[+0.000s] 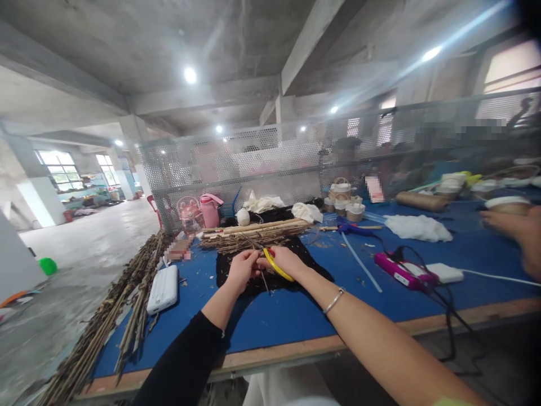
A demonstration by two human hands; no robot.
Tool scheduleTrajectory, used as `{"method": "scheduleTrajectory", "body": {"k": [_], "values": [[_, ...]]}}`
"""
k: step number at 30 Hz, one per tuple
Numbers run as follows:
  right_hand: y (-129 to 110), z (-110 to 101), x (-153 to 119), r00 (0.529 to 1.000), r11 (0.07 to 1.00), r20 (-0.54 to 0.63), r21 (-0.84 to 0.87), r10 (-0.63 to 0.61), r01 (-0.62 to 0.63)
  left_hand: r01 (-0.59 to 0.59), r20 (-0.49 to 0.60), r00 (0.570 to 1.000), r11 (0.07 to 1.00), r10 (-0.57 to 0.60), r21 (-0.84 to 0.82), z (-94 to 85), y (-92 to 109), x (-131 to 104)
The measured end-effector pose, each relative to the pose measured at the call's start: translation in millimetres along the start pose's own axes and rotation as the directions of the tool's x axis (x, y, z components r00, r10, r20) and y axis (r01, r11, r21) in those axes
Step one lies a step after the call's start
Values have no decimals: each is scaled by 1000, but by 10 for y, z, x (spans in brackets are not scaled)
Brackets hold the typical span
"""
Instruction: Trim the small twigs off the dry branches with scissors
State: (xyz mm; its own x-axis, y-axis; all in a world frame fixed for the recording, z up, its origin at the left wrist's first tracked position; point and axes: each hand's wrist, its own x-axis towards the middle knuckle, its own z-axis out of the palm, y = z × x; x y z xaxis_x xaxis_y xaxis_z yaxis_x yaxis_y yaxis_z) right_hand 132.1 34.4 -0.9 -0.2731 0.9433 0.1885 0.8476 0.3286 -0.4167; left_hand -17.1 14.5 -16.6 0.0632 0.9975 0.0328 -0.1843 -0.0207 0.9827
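Note:
My right hand (287, 260) is closed around a pair of scissors (282, 268) with yellow handles, whose blades point away to the upper left. Close beside it, my left hand (242, 273) pinches a thin dry twig (265, 281) that slants down between the two hands. Both hands are over a black cloth (310, 262) spread on the blue tabletop. Just beyond them lies a pile of dry twigs (228, 243), with pale sticks (262, 226) along its back. The fingertips partly hide the twig's upper end.
Long bundles of dry stalks (114, 299) hang over the table's left side, beside a white power bank (163, 288). To the right are a blue glue gun (359, 228), a magenta power strip (403, 272) with cables, and small baskets (343, 200). Another person's hand (518, 231) shows far right.

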Motion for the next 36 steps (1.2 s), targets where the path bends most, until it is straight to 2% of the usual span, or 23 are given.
{"method": "scheduleTrajectory", "body": {"k": [5,11,18,23,27,32,36], "values": [[21,15,3,999,997,-33,-67,-43,40,-10,-75,997,998,15,66,11,31,-32],[23,61,-17,997,997,-12,-16,-78,78,-43,-126,990,988,62,148,24,29,-37],[-43,16,-42,1000,999,-1,-45,-22,22,-47,-160,984,978,81,205,15,40,-40],[-31,-7,-26,999,999,-39,-37,8,-9,-11,-116,993,991,27,136,34,28,-39],[22,13,10,999,1000,-35,-7,16,-16,9,-61,998,988,1,155,75,28,-65],[67,50,29,998,996,-4,68,-57,58,15,-82,997,977,3,213,96,57,-99],[65,45,25,998,997,-20,44,-55,56,19,-92,996,966,5,257,92,72,-110]]}}
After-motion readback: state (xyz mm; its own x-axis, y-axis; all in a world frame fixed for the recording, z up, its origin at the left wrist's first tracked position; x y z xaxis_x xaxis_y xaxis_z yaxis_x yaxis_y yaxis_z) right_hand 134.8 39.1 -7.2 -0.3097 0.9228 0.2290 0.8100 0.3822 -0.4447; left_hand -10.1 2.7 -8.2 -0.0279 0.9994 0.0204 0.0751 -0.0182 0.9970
